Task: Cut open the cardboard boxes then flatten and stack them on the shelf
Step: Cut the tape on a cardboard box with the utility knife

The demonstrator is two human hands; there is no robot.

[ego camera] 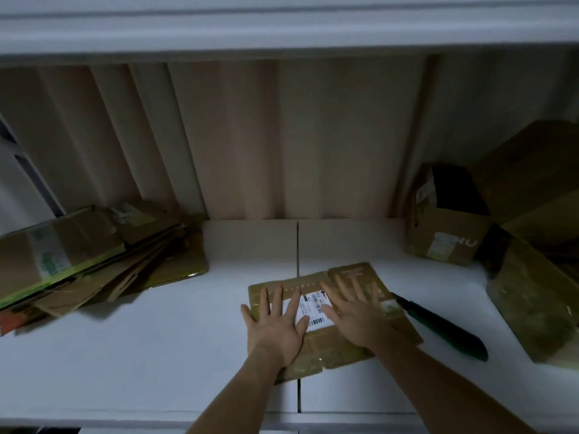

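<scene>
Here we pressed the box [332, 311] flat — left hand [275, 324] and right hand [354, 317] both spread, gripping nothing — next, probably, the stack [94, 258].

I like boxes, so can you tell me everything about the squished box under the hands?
The flattened box is brown cardboard, pressed flat on the white shelf, turned a little askew. A white shipping label with a barcode sits on top, and shiny clear tape shows along its edges. Its flaps stick out at the far and near ends. The left hand and right hand press on it with fingers spread. A dark green cutter lies just beside its right edge.
</scene>
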